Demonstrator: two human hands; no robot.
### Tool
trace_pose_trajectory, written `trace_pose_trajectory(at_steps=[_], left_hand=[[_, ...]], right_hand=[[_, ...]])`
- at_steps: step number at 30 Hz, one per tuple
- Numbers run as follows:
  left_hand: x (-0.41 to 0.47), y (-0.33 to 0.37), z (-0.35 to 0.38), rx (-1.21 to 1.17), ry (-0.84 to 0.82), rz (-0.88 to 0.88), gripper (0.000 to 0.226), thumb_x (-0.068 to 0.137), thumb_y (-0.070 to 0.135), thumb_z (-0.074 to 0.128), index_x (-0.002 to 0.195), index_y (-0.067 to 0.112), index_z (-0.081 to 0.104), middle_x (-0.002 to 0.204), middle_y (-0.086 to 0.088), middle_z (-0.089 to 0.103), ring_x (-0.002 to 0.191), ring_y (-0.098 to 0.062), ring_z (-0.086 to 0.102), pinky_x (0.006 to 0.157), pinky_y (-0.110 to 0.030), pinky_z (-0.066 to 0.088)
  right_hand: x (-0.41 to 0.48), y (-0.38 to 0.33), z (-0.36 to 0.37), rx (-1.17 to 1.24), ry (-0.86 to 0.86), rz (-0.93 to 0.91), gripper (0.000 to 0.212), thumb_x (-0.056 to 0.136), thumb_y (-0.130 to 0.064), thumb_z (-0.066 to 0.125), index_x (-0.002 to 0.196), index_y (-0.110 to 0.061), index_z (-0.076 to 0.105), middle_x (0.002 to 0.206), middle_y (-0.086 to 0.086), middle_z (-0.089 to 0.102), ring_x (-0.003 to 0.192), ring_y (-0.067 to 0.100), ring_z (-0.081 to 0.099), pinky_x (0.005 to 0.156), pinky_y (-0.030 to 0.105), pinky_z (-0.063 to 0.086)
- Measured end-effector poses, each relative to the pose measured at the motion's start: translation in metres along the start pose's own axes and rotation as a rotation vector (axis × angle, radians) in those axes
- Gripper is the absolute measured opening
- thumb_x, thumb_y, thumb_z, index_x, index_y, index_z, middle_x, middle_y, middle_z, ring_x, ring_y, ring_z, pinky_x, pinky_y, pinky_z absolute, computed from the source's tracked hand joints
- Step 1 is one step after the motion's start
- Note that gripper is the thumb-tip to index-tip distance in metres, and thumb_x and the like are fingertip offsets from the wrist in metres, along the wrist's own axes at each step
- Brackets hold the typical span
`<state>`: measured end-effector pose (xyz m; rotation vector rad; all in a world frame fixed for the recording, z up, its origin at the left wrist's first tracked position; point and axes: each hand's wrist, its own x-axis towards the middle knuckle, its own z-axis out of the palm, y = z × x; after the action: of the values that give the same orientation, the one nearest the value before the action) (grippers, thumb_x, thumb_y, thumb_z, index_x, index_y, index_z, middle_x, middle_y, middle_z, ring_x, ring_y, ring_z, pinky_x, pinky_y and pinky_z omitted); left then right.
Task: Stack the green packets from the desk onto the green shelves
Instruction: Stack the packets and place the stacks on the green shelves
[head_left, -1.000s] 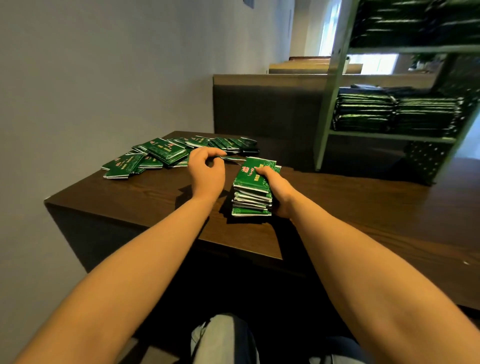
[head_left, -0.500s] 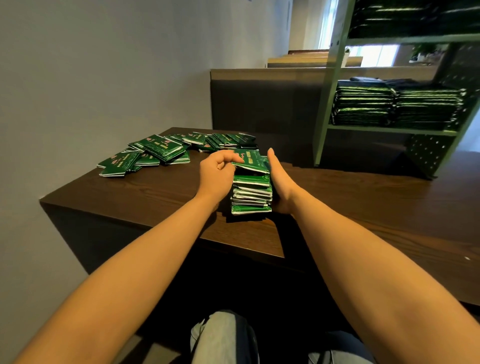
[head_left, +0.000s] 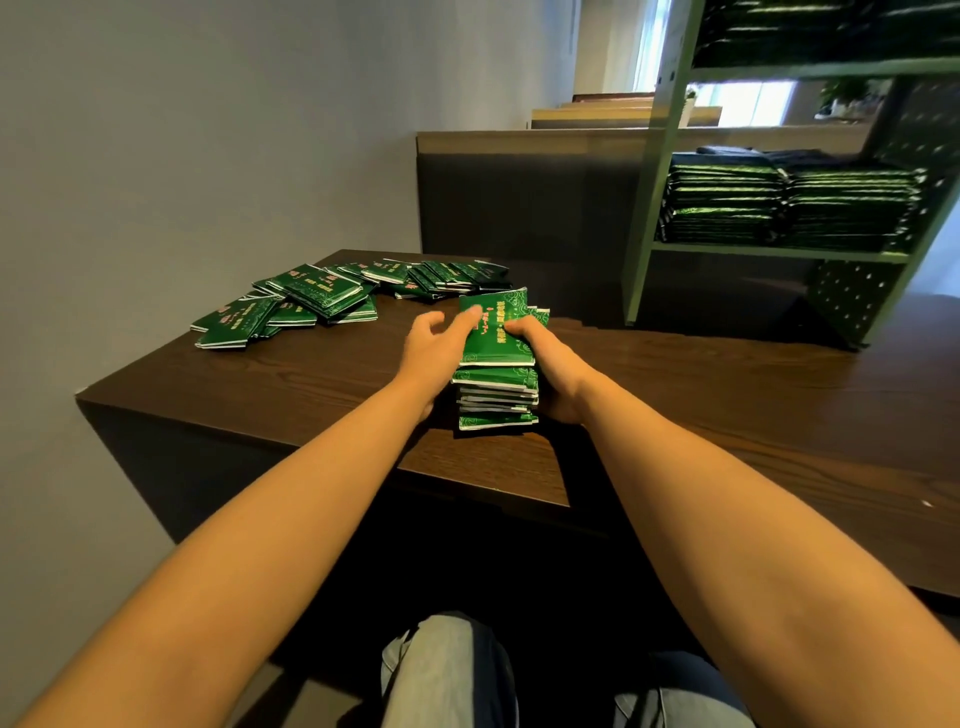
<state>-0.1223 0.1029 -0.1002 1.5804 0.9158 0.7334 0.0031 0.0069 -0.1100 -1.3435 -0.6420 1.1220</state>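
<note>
1. loose green packets (head_left: 322, 301): scattered heap at the far left of the dark tabletop (head_left: 311, 395), near the wall.
2. left hand (head_left: 431, 348): fingers loose and extended, fingertips touching the top of the stack (head_left: 496, 384), gripping nothing.
3. stack: green packets piled on the tabletop, between both hands.
4. right hand (head_left: 550, 364): fingers curled over the stack's right side, gripping it.
5. green shelves (head_left: 654, 208): far right, standing on the tabletop.
6. shelved packets (head_left: 789, 208): two piles side by side.

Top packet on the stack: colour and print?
Dark green top packet, white swirl linework, pink and yellow lettering; head view.
</note>
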Motion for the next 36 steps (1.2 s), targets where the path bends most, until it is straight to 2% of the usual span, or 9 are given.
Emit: trace_pose_trajectory(at_steps=[5, 8, 12, 16, 20, 24, 29, 32, 36], left_hand=[[0.009, -0.004, -0.003, 0.088, -0.174, -0.191, 0.081, 0.052, 0.079, 0.063, 0.109, 0.021, 0.072, 0.110, -0.003, 0.073, 0.102, -0.026, 0.068, 0.100, -0.049, 0.048], [0.008, 0.000, -0.004, 0.107, -0.210, -0.223, 0.100, 0.044, 0.086, 0.067, 0.121, 0.023, 0.067, 0.120, -0.002, 0.069, 0.109, -0.027, 0.066, 0.101, -0.048, 0.047], [-0.001, 0.015, 0.000, 0.089, -0.281, -0.141, 0.068, 0.059, 0.061, 0.065, 0.112, 0.018, 0.070, 0.117, -0.012, 0.071, 0.107, -0.027, 0.066, 0.097, -0.042, 0.048], [-0.002, 0.029, 0.016, -0.018, -0.237, -0.080, 0.073, 0.052, 0.045, 0.062, 0.117, 0.012, 0.064, 0.119, -0.011, 0.062, 0.110, -0.031, 0.058, 0.104, -0.050, 0.042], [-0.008, 0.040, 0.036, -0.141, -0.244, 0.005, 0.041, 0.077, 0.013, 0.050, 0.118, 0.017, 0.050, 0.105, -0.009, 0.058, 0.101, -0.029, 0.057, 0.097, -0.049, 0.047], [-0.007, 0.033, 0.050, -0.141, -0.268, 0.087, 0.072, 0.077, 0.002, 0.047, 0.145, 0.024, 0.035, 0.123, -0.009, 0.059, 0.115, -0.029, 0.057, 0.100, -0.050, 0.048], [-0.018, 0.010, 0.063, -0.242, -0.301, 0.101, 0.063, 0.088, 0.003, 0.040, 0.150, 0.011, 0.033, 0.117, -0.009, 0.056, 0.104, -0.025, 0.056, 0.081, -0.036, 0.051], [-0.019, 0.006, 0.064, -0.258, -0.298, 0.119, 0.062, 0.081, 0.008, 0.045, 0.143, 0.010, 0.042, 0.114, -0.008, 0.059, 0.102, -0.023, 0.058, 0.084, -0.038, 0.052], [-0.013, 0.007, 0.059, -0.181, -0.251, 0.128, 0.066, 0.081, -0.011, 0.044, 0.142, 0.014, 0.043, 0.127, -0.010, 0.060, 0.116, -0.026, 0.057, 0.092, -0.039, 0.051]], right_hand=[[0.002, 0.004, -0.001, 0.001, 0.059, -0.053, 0.040, 0.098, -0.038, 0.056, 0.122, -0.007, 0.067, 0.111, 0.016, 0.075, 0.097, 0.031, 0.073, 0.096, 0.046, 0.055], [0.002, 0.005, 0.001, 0.065, 0.070, -0.075, 0.051, 0.087, -0.038, 0.063, 0.126, -0.004, 0.067, 0.113, 0.018, 0.075, 0.097, 0.033, 0.074, 0.088, 0.043, 0.057], [-0.002, -0.002, -0.001, 0.041, 0.114, -0.108, 0.048, 0.065, -0.035, 0.068, 0.104, -0.007, 0.070, 0.091, 0.012, 0.073, 0.086, 0.029, 0.069, 0.083, 0.041, 0.053], [-0.009, -0.017, -0.006, -0.008, 0.176, -0.204, 0.011, 0.083, -0.017, 0.064, 0.092, -0.013, 0.069, 0.079, 0.003, 0.069, 0.082, 0.023, 0.066, 0.076, 0.036, 0.052], [-0.017, -0.027, -0.017, -0.070, 0.201, -0.235, 0.039, 0.075, -0.006, 0.063, 0.112, -0.016, 0.069, 0.104, 0.007, 0.073, 0.102, 0.025, 0.069, 0.093, 0.044, 0.057], [-0.017, -0.028, -0.032, -0.125, 0.214, -0.250, 0.081, 0.052, -0.004, 0.060, 0.132, -0.020, 0.059, 0.124, 0.010, 0.070, 0.117, 0.030, 0.066, 0.102, 0.055, 0.054], [-0.027, -0.018, -0.033, -0.164, 0.195, -0.234, 0.080, 0.066, 0.012, 0.051, 0.137, -0.025, 0.045, 0.127, 0.006, 0.062, 0.123, 0.028, 0.058, 0.107, 0.054, 0.049], [-0.024, -0.013, -0.031, -0.172, 0.203, -0.243, 0.084, 0.068, 0.015, 0.051, 0.143, -0.021, 0.040, 0.126, 0.003, 0.060, 0.125, 0.027, 0.056, 0.107, 0.049, 0.049], [-0.020, -0.009, -0.034, -0.225, 0.198, -0.253, 0.103, 0.051, 0.001, 0.057, 0.150, -0.022, 0.038, 0.138, 0.005, 0.059, 0.131, 0.025, 0.054, 0.111, 0.051, 0.047]])
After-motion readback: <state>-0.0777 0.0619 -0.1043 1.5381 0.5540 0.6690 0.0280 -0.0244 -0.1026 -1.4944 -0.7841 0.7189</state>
